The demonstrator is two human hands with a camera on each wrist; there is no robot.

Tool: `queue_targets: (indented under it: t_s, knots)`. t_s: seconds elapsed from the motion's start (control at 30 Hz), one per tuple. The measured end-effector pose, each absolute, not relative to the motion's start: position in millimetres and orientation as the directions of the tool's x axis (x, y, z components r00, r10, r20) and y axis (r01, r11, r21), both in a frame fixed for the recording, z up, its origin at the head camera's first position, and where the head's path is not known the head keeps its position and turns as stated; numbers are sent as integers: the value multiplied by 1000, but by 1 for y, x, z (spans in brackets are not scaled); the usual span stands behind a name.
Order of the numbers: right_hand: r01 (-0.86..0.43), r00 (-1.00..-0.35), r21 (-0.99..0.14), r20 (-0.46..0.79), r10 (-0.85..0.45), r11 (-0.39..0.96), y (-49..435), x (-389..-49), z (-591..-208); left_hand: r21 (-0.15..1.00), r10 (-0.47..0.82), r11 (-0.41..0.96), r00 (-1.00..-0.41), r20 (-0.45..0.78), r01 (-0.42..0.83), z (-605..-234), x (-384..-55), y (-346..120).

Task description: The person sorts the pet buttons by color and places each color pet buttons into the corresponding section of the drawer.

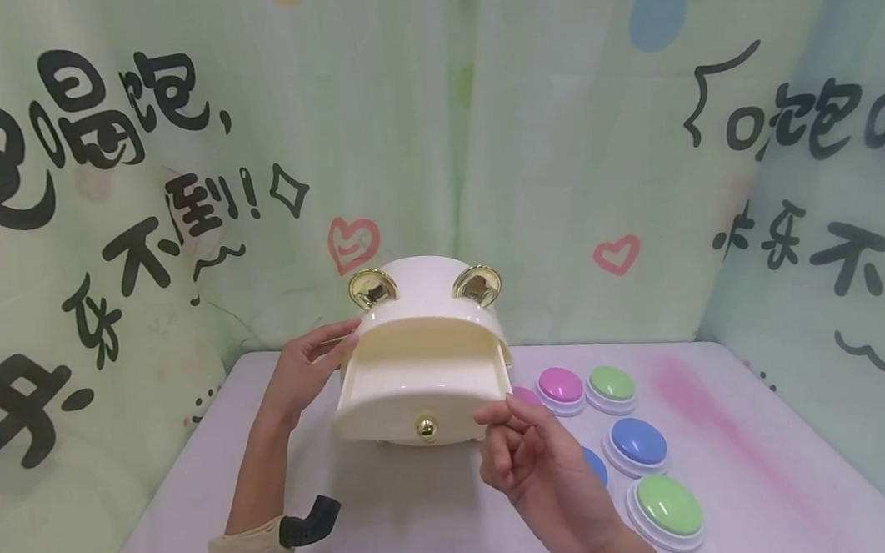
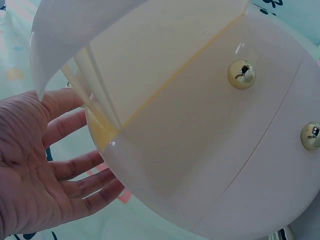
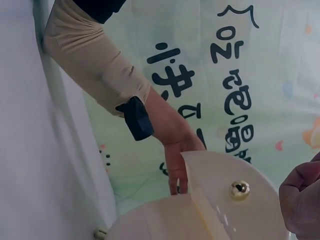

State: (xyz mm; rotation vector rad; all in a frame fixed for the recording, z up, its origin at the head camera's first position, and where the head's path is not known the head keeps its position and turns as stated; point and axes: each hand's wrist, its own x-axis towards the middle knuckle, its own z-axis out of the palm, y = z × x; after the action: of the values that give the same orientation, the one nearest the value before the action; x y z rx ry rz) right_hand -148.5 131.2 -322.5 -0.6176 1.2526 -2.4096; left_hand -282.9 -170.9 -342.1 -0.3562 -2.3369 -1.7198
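Note:
A glossy white rounded box point(image 1: 424, 287) with two gold ears stands on the table. Its upper drawer point(image 1: 384, 415), with a gold ball knob point(image 1: 426, 428), is pulled out toward me. In the left wrist view a second knob point(image 2: 311, 135) sits on the lower front. My left hand point(image 1: 308, 371) rests against the box's left side, its fingers extended and spread in the left wrist view. My right hand point(image 1: 531, 464) is at the drawer's front right corner, fingers loosely bent, holding nothing; I cannot tell whether its fingertips touch the drawer.
Several round push buttons stand right of the box, among them a pink button point(image 1: 561, 385), a blue button point(image 1: 639, 441) and a green button point(image 1: 670, 505). The pale table point(image 1: 752, 461) has a pink smear. Printed curtains point(image 1: 557, 178) enclose its back and sides.

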Motion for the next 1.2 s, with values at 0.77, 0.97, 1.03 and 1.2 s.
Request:
queue_targets:
  t_s: [0.77,0.97,1.03,1.2]
  knots:
    - [122,-972,-950,-56,-226,-288,185,-160,-354,899,77,279,-941,329,337,-342,-283,-172]
    - [143,-981,-971,-113,-159,-191,191,-168,-368,900,75,272,-940,334,341,-342,-282,-172]
    - [166,-982,-972,-147,-118,-167,195,-172,-371,903,70,272,-943,325,332,-342,-282,-172]
    - [218,-975,-966,-221,1,-140,210,-180,-381,901,72,282,-944,322,329,-341,-282,-171]
